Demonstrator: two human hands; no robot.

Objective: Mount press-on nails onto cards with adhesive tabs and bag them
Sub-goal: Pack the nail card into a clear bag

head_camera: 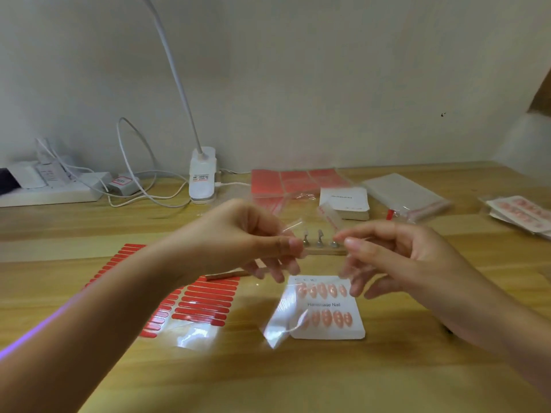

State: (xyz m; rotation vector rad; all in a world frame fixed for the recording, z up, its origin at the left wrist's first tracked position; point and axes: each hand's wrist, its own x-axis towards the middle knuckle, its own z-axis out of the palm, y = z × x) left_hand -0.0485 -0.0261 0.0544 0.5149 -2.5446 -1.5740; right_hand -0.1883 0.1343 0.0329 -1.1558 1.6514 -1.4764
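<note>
Both forearms reach in from the bottom corners, and between them the left hand (247, 242) and right hand (396, 257) each pinch, thumb to forefinger, a top corner of a clear bag (283, 317). It hangs down from the fingers, long axis vertical and mouth up, its lower end over the left part of the card (331, 305). That card lies flat on the table (298, 377), upright to the viewer, two rows of pink nails (326, 318) across it, each pointing up and down. Red tab sheets (202, 305) lie left; blank cards (344, 201) and bags (402, 192) sit beyond.
</note>
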